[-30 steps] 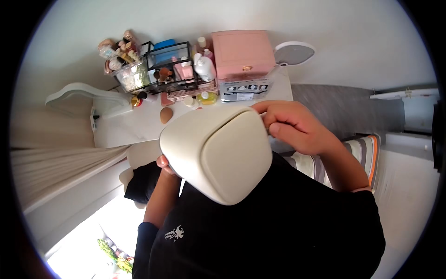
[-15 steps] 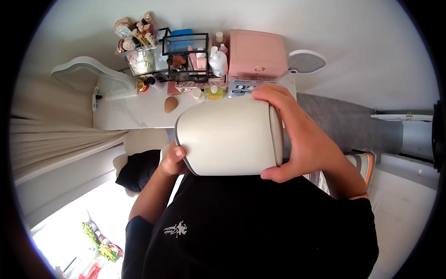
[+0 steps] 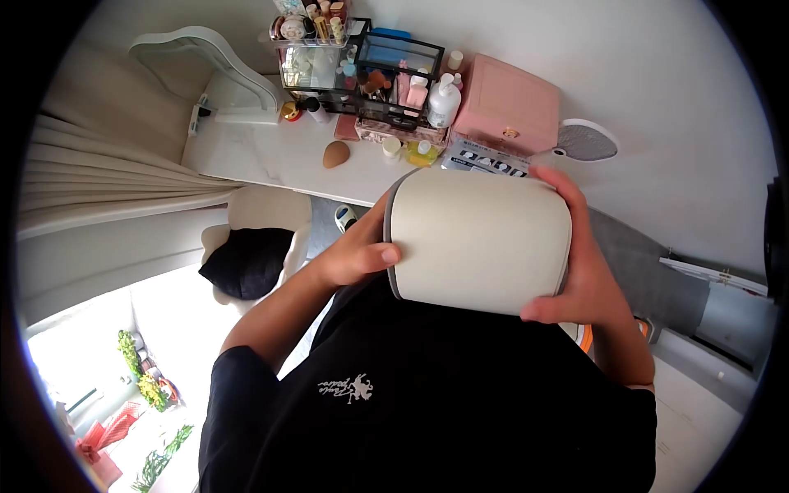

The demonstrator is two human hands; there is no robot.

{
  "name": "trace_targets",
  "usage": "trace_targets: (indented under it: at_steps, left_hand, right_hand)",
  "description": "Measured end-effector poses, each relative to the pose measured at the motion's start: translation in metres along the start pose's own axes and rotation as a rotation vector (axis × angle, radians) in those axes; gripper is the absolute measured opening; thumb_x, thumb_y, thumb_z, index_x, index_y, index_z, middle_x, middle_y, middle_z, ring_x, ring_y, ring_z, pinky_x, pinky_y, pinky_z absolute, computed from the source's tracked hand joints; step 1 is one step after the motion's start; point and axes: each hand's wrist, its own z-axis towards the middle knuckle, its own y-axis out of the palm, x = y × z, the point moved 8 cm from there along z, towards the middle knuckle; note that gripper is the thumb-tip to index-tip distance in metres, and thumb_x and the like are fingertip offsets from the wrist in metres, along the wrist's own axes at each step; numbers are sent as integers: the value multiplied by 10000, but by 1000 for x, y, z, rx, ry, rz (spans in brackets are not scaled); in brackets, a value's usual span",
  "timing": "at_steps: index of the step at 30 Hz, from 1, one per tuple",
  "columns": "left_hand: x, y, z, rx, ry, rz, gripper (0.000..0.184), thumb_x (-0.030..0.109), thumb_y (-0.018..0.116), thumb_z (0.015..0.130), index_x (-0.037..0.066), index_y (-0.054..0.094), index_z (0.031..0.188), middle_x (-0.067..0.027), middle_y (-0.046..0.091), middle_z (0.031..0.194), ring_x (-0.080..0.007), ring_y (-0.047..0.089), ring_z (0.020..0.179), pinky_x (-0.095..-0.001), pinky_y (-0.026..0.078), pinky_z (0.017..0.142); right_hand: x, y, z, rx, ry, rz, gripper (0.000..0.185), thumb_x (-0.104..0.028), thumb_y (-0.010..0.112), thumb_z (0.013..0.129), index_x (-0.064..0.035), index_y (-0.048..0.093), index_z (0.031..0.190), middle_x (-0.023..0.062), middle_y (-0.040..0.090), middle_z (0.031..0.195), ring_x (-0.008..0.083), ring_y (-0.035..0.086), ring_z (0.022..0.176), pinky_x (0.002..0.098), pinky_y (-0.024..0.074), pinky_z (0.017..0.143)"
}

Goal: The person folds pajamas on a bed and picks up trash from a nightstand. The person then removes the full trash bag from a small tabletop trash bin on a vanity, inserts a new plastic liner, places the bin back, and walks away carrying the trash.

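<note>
A cream, smooth-sided rounded container [image 3: 481, 242] with a dark grey edge on its left end is held sideways in front of my chest. My left hand [image 3: 357, 255] grips the grey-edged end, its thumb on the near side and its other fingers mostly hidden behind. Around the opposite end curls my right hand [image 3: 588, 271], with fingertips at the top and the thumb low on the front. What the container has inside cannot be seen.
Beyond the container, a white marble-look table [image 3: 267, 160] carries a mirror [image 3: 226, 62], a brown makeup sponge [image 3: 336, 154], a pump bottle [image 3: 444, 103], clear organizers and a pink box [image 3: 509, 103]. A cream chair [image 3: 267, 211] with a black cushion [image 3: 249, 261] stands at left.
The container has moved right in view, still between both hands, and turned slightly so its right end shows less. The view has tilted, and more of the chair shows.
</note>
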Motion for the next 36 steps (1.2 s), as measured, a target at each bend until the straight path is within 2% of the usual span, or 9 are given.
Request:
trace_targets:
  at_steps: [8, 10, 13, 17, 19, 20, 25, 30, 36]
  left_hand:
    - [5, -4, -7, -57, 147, 90, 1364, 717, 767, 665, -23, 124, 1614, -236, 277, 1614, -353, 286, 1503, -477, 239, 1212]
    - [-12, -9, -4, -33, -8, -83, 1369, 699, 794, 653, -23, 136, 1612, -235, 312, 1596, -356, 327, 1482, -470, 266, 1201]
    - [-51, -42, -13, 30, -21, -258, 1151, 634, 796, 711, -34, 348, 1535, -206, 516, 1455, -337, 527, 1338, -468, 447, 1093]
    - [-66, -53, -11, 104, 46, -500, 987, 590, 680, 761, 22, 400, 1518, -198, 548, 1448, -355, 590, 1277, -477, 493, 1063]
    - [-63, -54, -7, 110, 52, -433, 995, 598, 669, 762, 24, 391, 1526, -201, 538, 1459, -355, 578, 1295, -484, 495, 1063]
    - [-59, -46, -8, 123, 88, -450, 1000, 599, 672, 759, 26, 389, 1528, -199, 535, 1463, -353, 577, 1298, -485, 495, 1064]
    - [-57, -46, -6, 8, 120, -395, 1028, 674, 639, 779, 50, 365, 1549, -190, 474, 1523, -359, 508, 1374, -505, 442, 1127]
    - [-52, -37, -5, 102, 103, -406, 1051, 653, 670, 742, 48, 366, 1546, -189, 492, 1505, -354, 523, 1358, -496, 460, 1111]
    - [-38, -26, 11, 45, 141, -429, 1084, 576, 705, 688, 51, 333, 1560, -196, 481, 1512, -367, 534, 1351, -499, 467, 1110]
  right_hand:
    - [-19, 4, -5, -54, -102, -320, 1091, -391, 890, 607, -23, 369, 1492, 214, 365, 1470, 352, 386, 1386, 465, 307, 1156]
    - [-21, -3, -12, -10, -57, -387, 1062, -385, 877, 630, -21, 375, 1493, 219, 364, 1474, 363, 383, 1390, 472, 306, 1159]
    - [-15, -3, -5, 17, -18, -166, 1090, -439, 894, 662, -14, 361, 1512, 233, 339, 1519, 388, 356, 1423, 479, 306, 1167]
    - [-42, 5, 10, -132, -211, -396, 1150, -561, 899, 677, -33, 342, 1534, 222, 298, 1593, 378, 329, 1468, 478, 338, 1170]
    - [-36, 0, 10, -46, -301, -172, 1094, -491, 908, 705, -42, 350, 1531, 202, 354, 1569, 382, 378, 1438, 478, 375, 1148]
    - [-35, -1, 9, -37, -310, -198, 1143, -505, 937, 665, -32, 362, 1532, 203, 344, 1576, 357, 429, 1408, 463, 427, 1098]
    - [-61, 4, 9, -75, -374, -440, 1045, -458, 919, 687, -31, 419, 1499, 196, 398, 1527, 366, 472, 1357, 457, 443, 1079]
    - [-54, 12, 8, -101, -468, -561, 939, -396, 880, 746, -22, 434, 1483, 210, 418, 1497, 386, 481, 1333, 466, 435, 1073]
    - [-72, 10, 17, 53, -383, -136, 774, -320, 842, 784, -26, 477, 1399, 258, 423, 1452, 421, 399, 1379, 493, 385, 1106]
